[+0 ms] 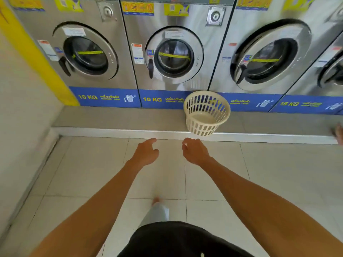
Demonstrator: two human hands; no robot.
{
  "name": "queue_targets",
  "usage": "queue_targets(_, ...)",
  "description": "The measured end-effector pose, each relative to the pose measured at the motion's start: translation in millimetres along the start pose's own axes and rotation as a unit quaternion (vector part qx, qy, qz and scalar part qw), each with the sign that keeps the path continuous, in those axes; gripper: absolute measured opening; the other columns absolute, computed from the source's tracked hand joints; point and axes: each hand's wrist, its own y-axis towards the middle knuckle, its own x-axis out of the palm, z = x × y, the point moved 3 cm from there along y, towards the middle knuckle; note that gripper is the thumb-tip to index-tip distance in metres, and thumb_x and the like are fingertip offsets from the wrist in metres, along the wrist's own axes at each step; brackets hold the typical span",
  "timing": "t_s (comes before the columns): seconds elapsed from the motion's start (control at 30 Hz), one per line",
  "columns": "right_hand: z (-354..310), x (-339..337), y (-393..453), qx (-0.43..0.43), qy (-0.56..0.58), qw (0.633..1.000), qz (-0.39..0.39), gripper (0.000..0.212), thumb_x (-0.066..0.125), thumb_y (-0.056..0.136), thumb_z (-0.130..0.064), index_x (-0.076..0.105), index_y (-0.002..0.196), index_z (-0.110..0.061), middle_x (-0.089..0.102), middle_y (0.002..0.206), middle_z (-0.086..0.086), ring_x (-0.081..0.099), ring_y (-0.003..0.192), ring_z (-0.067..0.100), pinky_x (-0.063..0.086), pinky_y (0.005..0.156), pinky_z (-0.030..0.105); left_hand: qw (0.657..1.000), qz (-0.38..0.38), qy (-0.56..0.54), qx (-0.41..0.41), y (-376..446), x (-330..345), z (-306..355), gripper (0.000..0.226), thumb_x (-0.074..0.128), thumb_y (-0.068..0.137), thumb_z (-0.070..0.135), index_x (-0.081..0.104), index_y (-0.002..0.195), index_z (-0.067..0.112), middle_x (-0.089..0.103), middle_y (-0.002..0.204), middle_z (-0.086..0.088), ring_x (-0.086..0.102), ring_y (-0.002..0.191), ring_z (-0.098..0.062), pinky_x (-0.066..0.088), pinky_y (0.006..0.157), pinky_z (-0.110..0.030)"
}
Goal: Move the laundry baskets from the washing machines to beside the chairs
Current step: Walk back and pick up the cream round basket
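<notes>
Up on ledge (pixel 120 118), cream laundry basket (pixel 206 113) at the lip; left hand (pixel 146 153), right hand (pixel 195 152) loosely curled, empty. Risks toppling if nudged.

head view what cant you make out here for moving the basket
Head view:
Chairs: none in frame, so the drop spot is unseen.
Other baskets: only one laundry basket shows; frame edges may cut off more.
Rightmost washing machine: cut by the right edge.
Door stickers: print blurred, too small.
</notes>
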Motion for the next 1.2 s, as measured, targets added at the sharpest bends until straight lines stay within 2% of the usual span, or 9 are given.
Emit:
queue_targets(0.2, 71, -31, 72, 0.088, 0.026, 0.995, 0.038, 0.033, 0.038, 0.102, -0.031, 0.065, 0.112, -0.014, 0.069, 0.112, 0.01, 0.061, 0.106, 0.031, 0.054, 0.086, 0.042, 0.997, -0.061, 0.005, 0.037, 101, 17, 63, 0.059, 0.053, 0.093, 0.019, 0.04, 0.15, 0.018, 0.048, 0.147, -0.007, 0.048, 0.132, -0.024, 0.037, 0.105, -0.028)
queue_targets(0.33, 109, -56, 119, 0.137, 0.014, 0.99, 0.042, 0.035, 0.038, 0.103, -0.033, 0.064, 0.116, -0.014, 0.069, 0.114, 0.011, 0.062, 0.109, 0.032, 0.052, 0.087, 0.043, 0.994, -0.089, 0.031, 0.054, 176, 23, 100, 0.055, 0.055, 0.09, 0.021, 0.047, 0.145, 0.018, 0.052, 0.145, -0.007, 0.048, 0.132, -0.025, 0.035, 0.105, -0.027)
queue_targets(0.47, 146, -82, 172, 0.173, -0.016, 0.984, 0.047, 0.03, 0.045, 0.101, -0.03, 0.063, 0.117, -0.013, 0.071, 0.11, 0.012, 0.066, 0.104, 0.032, 0.057, 0.084, 0.044, 0.988, -0.116, 0.074, 0.074, 246, 20, 144, 0.057, 0.051, 0.094, 0.019, 0.042, 0.149, 0.016, 0.043, 0.153, -0.009, 0.04, 0.14, -0.027, 0.03, 0.111, -0.029)
queue_targets(0.57, 159, -91, 191, 0.181, -0.008, 0.982, 0.053, 0.034, 0.042, 0.101, -0.036, 0.063, 0.117, -0.016, 0.07, 0.111, 0.013, 0.067, 0.102, 0.034, 0.057, 0.082, 0.045, 0.983, -0.126, 0.1, 0.088, 278, 16, 162, 0.06, 0.05, 0.092, 0.017, 0.039, 0.151, 0.014, 0.042, 0.154, -0.012, 0.04, 0.14, -0.028, 0.032, 0.111, -0.03)
queue_targets(0.7, 181, -90, 218, 0.214, -0.006, 0.976, 0.042, 0.039, 0.038, 0.103, -0.037, 0.063, 0.122, -0.015, 0.071, 0.112, 0.013, 0.067, 0.103, 0.033, 0.055, 0.084, 0.044, 0.98, -0.144, 0.107, 0.091, 314, 19, 183, 0.058, 0.05, 0.09, 0.012, 0.044, 0.148, 0.015, 0.048, 0.149, -0.013, 0.047, 0.135, -0.03, 0.037, 0.107, -0.031)
queue_targets(0.9, 212, -94, 268, 0.225, 0.009, 0.974, 0.01, 0.035, 0.039, 0.102, -0.035, 0.061, 0.12, -0.013, 0.07, 0.112, 0.015, 0.067, 0.101, 0.034, 0.055, 0.082, 0.044, 0.979, -0.152, 0.119, 0.071, 360, 24, 202, 0.056, 0.048, 0.09, 0.012, 0.046, 0.146, 0.017, 0.047, 0.15, -0.011, 0.044, 0.137, -0.03, 0.035, 0.109, -0.03)
queue_targets(1.0, 233, -101, 298, 0.217, 0.027, 0.976, -0.007, 0.037, 0.037, 0.103, -0.035, 0.06, 0.121, -0.014, 0.069, 0.115, 0.013, 0.064, 0.107, 0.034, 0.053, 0.083, 0.043, 0.979, -0.158, 0.121, 0.052, 393, 35, 209, 0.057, 0.048, 0.087, 0.017, 0.049, 0.144, 0.022, 0.051, 0.147, -0.008, 0.048, 0.134, -0.03, 0.039, 0.106, -0.032)
queue_targets(1.1, 259, -107, 331, 0.2, 0.028, 0.979, -0.026, 0.036, 0.037, 0.103, -0.035, 0.06, 0.119, -0.013, 0.068, 0.116, 0.012, 0.063, 0.108, 0.035, 0.052, 0.083, 0.042, 0.984, -0.147, 0.096, 0.022, 419, 45, 227, 0.054, 0.049, 0.086, 0.017, 0.054, 0.14, 0.025, 0.057, 0.141, -0.006, 0.052, 0.128, -0.031, 0.042, 0.1, -0.031)
queue_targets(1.2, 289, -114, 365, 0.168, 0.017, 0.984, -0.054, 0.036, 0.037, 0.102, -0.034, 0.061, 0.117, -0.012, 0.067, 0.118, 0.01, 0.06, 0.113, 0.035, 0.05, 0.087, 0.043, 0.99, -0.128, 0.058, -0.024, 439, 60, 245, 0.053, 0.052, 0.086, 0.012, 0.055, 0.139, 0.02, 0.059, 0.138, -0.009, 0.054, 0.125, -0.03, 0.044, 0.097, -0.03)
